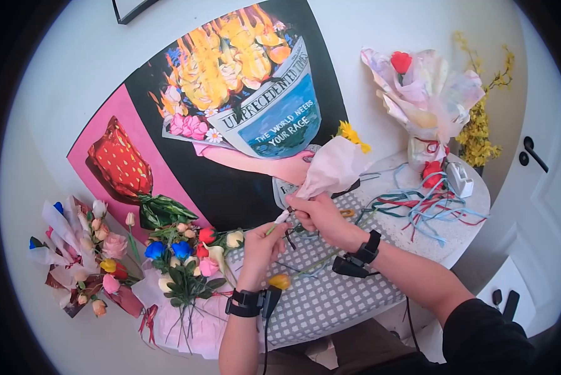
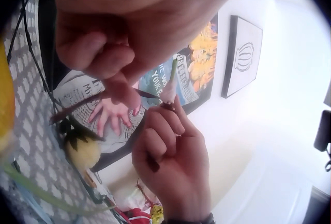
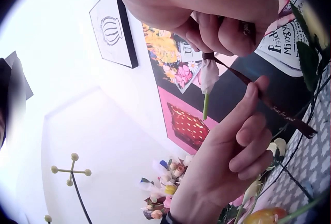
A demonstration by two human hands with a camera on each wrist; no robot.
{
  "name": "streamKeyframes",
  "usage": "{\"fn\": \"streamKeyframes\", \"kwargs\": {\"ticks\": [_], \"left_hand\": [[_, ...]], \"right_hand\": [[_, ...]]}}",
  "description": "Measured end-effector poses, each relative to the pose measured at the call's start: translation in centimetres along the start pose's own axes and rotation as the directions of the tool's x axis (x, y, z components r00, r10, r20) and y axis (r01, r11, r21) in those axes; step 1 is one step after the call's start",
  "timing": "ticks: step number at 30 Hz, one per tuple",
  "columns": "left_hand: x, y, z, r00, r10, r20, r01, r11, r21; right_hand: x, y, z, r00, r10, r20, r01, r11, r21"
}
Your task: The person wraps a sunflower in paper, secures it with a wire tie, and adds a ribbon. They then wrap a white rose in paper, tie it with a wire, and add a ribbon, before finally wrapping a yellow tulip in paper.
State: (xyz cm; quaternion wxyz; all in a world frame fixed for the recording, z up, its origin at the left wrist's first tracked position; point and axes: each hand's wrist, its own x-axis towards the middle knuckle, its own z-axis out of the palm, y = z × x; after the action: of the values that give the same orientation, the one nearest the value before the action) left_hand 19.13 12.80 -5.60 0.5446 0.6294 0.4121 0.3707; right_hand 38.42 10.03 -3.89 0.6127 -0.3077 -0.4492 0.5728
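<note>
Pale pink paper wraps a yellow flower, tilted up to the right. My right hand grips the paper's narrow neck, fingers curled round it and a dark ribbon. In the right wrist view the gathered paper end pokes out below the right hand, with a green stem showing. My left hand pinches the brown printed ribbon between thumb and finger, just beside the neck. The ribbon's tail hangs past these fingers. The flower head is out of both wrist views.
Loose artificial flowers lie left on the checked cloth. A yellow bloom lies near the left wrist. Ribbons and a tape dispenser sit right, before a wrapped bouquet. Another bouquet stands far left.
</note>
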Motion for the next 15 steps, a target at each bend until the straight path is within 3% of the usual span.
{"fn": "streamKeyframes", "kwargs": {"ticks": [7, 15], "left_hand": [[0.51, -0.28, -0.55, 0.996, 0.045, -0.078, -0.053, 0.992, -0.113], [0.84, -1.07, -1.26, 0.999, 0.029, -0.014, -0.03, 0.987, -0.157]], "right_hand": [[-0.22, 0.26, 0.17, 0.994, 0.053, 0.097, -0.052, 0.999, -0.014], [-0.73, -0.37, 0.46, 0.955, 0.138, 0.263, -0.133, 0.99, -0.037]]}}
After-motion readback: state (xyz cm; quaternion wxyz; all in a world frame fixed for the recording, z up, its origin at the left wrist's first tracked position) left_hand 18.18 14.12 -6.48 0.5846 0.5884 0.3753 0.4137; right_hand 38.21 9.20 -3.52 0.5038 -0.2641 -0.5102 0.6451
